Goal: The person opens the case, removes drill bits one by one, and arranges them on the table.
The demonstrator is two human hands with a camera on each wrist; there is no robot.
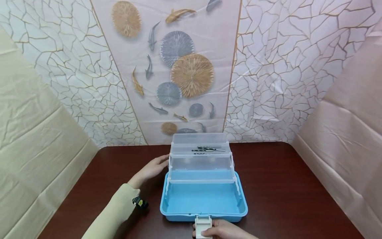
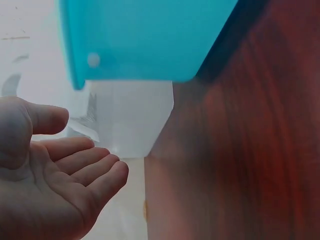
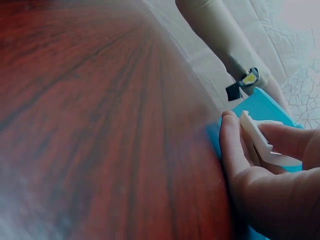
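The latch [image 1: 203,221] is between the thumb and fingers of the right hand [image 1: 225,229]. Behind them, the box [image 1: 177,217] stands on the table [image 1: 283,192]. Right of the left hand [image 1: 151,170] fingertips are trays [image 1: 202,181], with drill bits [image 1: 206,150] inside.

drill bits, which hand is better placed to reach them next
Probably the left hand: open beside the clear trays, nearer the drill bits; the right hand pinches the white latch.

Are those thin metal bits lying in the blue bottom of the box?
No, the metal bits lie in an upper clear tray, not in the blue bottom.
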